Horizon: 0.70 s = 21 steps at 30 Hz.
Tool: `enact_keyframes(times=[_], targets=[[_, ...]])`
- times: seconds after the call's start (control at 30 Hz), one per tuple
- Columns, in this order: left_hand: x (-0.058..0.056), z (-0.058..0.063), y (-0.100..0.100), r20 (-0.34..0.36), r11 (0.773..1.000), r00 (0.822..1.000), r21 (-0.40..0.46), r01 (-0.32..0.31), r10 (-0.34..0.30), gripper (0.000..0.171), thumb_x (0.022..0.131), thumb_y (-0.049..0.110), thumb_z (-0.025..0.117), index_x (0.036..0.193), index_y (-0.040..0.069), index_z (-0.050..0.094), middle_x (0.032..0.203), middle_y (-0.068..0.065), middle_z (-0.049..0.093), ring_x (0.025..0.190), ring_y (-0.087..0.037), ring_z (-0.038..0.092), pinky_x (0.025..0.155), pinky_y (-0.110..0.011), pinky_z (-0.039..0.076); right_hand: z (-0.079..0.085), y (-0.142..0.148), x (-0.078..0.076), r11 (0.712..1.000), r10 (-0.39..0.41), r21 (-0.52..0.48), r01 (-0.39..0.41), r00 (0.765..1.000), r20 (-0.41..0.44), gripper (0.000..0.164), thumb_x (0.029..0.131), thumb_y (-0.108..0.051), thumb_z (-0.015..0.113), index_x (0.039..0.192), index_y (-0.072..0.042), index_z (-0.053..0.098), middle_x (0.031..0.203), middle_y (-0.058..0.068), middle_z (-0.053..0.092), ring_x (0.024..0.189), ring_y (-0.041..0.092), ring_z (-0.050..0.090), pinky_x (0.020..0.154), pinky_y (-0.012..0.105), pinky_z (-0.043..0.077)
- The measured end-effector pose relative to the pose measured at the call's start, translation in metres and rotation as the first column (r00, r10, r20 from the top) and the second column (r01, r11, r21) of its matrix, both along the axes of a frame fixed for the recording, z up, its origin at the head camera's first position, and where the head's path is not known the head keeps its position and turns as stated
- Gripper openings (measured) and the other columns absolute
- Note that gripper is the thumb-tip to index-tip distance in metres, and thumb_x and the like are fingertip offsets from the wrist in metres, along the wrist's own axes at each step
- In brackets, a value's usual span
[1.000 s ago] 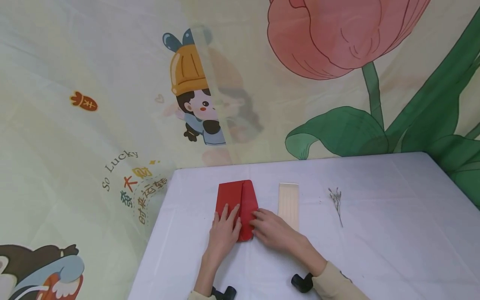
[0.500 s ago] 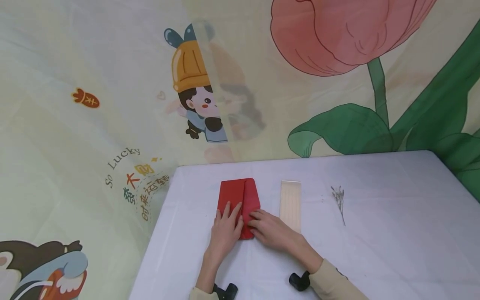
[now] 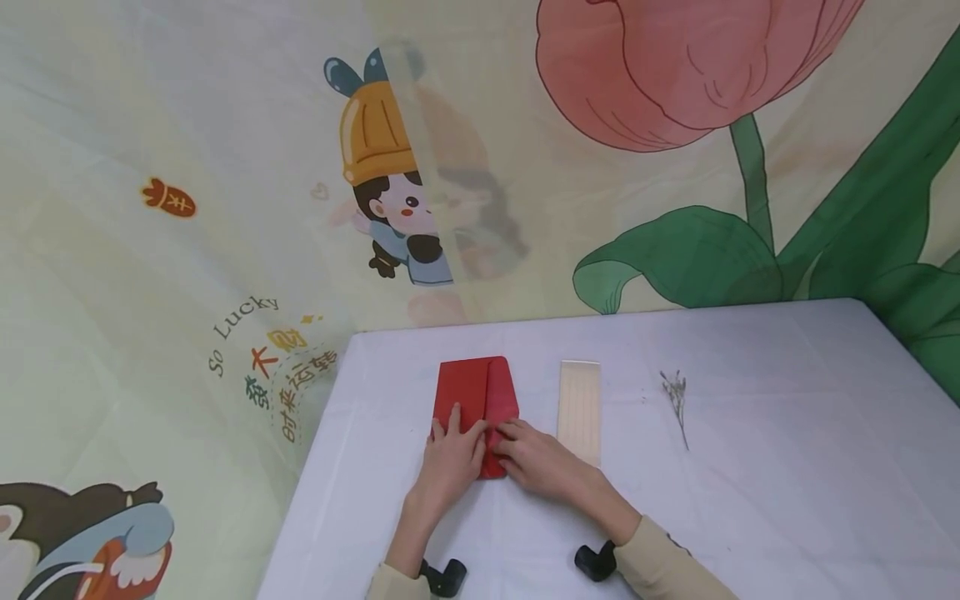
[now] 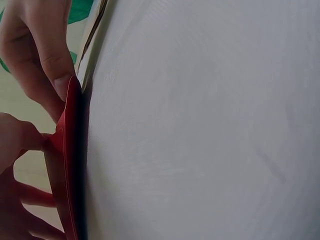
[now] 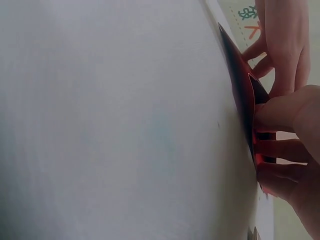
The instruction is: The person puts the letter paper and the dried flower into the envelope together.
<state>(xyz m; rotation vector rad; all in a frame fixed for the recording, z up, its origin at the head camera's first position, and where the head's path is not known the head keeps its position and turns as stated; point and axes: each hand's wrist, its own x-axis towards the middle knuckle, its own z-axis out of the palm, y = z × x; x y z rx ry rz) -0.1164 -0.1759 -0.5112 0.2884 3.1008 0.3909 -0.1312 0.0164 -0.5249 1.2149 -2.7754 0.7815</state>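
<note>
A red envelope (image 3: 460,383) lies on the white-covered table, its lighter flap (image 3: 502,387) folded out to the right. My left hand (image 3: 447,460) rests on the envelope's body with fingers spread, the index finger reaching to the flap's fold. On the flap's outer edge, my right hand (image 3: 546,460) holds with bent fingers. In the left wrist view the right thumb lies against the edge of the envelope (image 4: 74,125), and a small part stands raised beside the left fingertip. The right wrist view shows both hands' fingers close together along the envelope (image 5: 240,75).
Right of the envelope lies a pale, ribbed flat strip (image 3: 579,400), partly behind the right hand. Farther right is a small dried flower sprig (image 3: 677,404). A printed cloth (image 3: 247,150) hangs behind the table (image 3: 780,467). Black wrist mounts (image 3: 596,562) sit close above the tabletop.
The left index finger has shifted right to the flap's fold, next to the right fingertips. The right hand has slid slightly left on the flap. The envelope stays in place.
</note>
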Motion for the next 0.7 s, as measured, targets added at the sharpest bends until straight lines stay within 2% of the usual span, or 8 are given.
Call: enact_keyframes(times=[0.17, 0.37, 0.53, 0.7], targets=[[-0.001, 0.002, -0.003, 0.028, 1.000, 0.999, -0.009, 0.022, -0.021, 0.041, 0.099, 0.027, 0.068, 0.138, 0.015, 0.063, 0.153, -0.031, 0.043, 0.133, -0.063, 0.044, 0.095, -0.068, 0.052, 0.001, -0.001, 0.002, 1.000, -0.010, -0.006, 0.010, 1.000, -0.021, 0.027, 0.092, -0.014, 0.077, 0.118, -0.007, 0.075, 0.132, 0.016, 0.067, 0.129, 0.032, 0.058, 0.096, 0.040, 0.059], [0.000, 0.008, -0.009, 0.118, 0.996, 0.992, 0.082, 0.025, -0.035, 0.044, 0.097, 0.039, 0.071, 0.135, 0.019, 0.062, 0.158, -0.029, 0.037, 0.137, -0.066, 0.038, 0.094, -0.070, 0.051, 0.000, -0.002, 0.004, 1.000, -0.026, 0.002, 0.026, 0.999, -0.034, 0.027, 0.092, -0.016, 0.078, 0.117, -0.007, 0.076, 0.131, 0.016, 0.067, 0.127, 0.032, 0.059, 0.094, 0.039, 0.060], [-0.002, 0.013, -0.015, 0.183, 0.992, 0.982, 0.121, 0.033, -0.055, 0.050, 0.089, 0.046, 0.078, 0.132, 0.024, 0.063, 0.160, -0.027, 0.035, 0.140, -0.063, 0.037, 0.094, -0.072, 0.050, 0.000, -0.002, 0.005, 0.999, -0.027, 0.017, 0.027, 1.000, -0.017, 0.027, 0.093, -0.018, 0.077, 0.118, -0.008, 0.076, 0.133, 0.016, 0.066, 0.129, 0.033, 0.058, 0.096, 0.040, 0.059], [-0.006, 0.017, -0.016, 0.221, 0.989, 0.972, 0.141, 0.045, -0.076, 0.065, 0.078, 0.048, 0.088, 0.133, 0.025, 0.061, 0.161, -0.026, 0.033, 0.142, -0.063, 0.032, 0.096, -0.075, 0.047, 0.002, -0.001, 0.003, 1.000, -0.026, 0.010, 0.026, 1.000, 0.005, 0.028, 0.093, -0.018, 0.076, 0.120, -0.009, 0.075, 0.133, 0.015, 0.066, 0.130, 0.032, 0.057, 0.097, 0.040, 0.059]])
